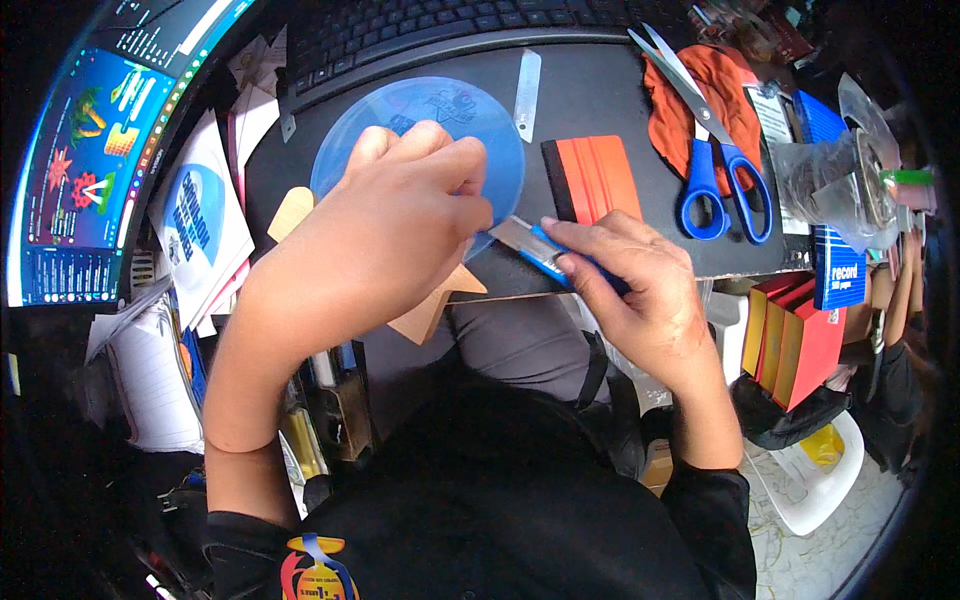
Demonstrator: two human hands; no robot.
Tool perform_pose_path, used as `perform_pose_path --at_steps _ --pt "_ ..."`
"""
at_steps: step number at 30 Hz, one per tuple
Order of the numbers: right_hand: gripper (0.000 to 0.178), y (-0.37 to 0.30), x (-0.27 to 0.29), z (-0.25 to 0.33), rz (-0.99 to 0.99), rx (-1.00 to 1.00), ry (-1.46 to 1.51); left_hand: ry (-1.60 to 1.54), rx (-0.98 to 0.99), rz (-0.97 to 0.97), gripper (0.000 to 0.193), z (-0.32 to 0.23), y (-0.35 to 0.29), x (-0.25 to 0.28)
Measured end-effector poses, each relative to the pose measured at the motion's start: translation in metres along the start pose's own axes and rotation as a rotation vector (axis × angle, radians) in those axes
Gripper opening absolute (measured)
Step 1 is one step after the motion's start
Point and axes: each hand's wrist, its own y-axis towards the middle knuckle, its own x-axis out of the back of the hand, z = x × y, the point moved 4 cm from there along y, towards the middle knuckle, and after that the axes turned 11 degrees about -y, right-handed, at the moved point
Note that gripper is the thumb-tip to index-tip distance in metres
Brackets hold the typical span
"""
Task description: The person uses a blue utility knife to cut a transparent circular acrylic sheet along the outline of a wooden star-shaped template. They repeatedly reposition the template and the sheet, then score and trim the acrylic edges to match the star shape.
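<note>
One blue cutter (545, 259) is clamped in the fingers of the right hand (640, 290), just right of centre in the head view. Its long axis is slanted, blade pointed up-left at the blue disc (430, 105), upper centre. Probably light and stiff, blade kinda brittle, so best gripped by the handle. The left hand's (410, 200) fingers are bunched over the disc; whether anything's pinched can't be told.

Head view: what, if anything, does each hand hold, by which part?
Right hand: blue cutter, by its handle. Left hand, over the blue disc: its grip cannot be told.
</note>
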Motion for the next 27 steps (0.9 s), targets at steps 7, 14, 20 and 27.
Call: perform_pose_path --at_steps 7,14,20,27 --pt "0.025 -0.002 0.021 -0.01 -0.114 -0.078 -0.044 0.137 0.002 0.04 0.011 -0.01 0.006 -0.002" --pt "0.02 -0.002 0.035 -0.017 -0.232 -0.08 0.003 0.348 -0.045 0.047 0.013 -0.025 0.018 -0.013" --pt "0.025 -0.005 0.046 -0.019 -0.227 -0.087 0.004 0.494 -0.102 0.088 0.021 -0.034 0.018 -0.022" --pt "0.026 -0.009 0.059 -0.025 -0.301 -0.069 0.023 0.486 -0.038 0.131 0.026 -0.044 -0.004 -0.002"
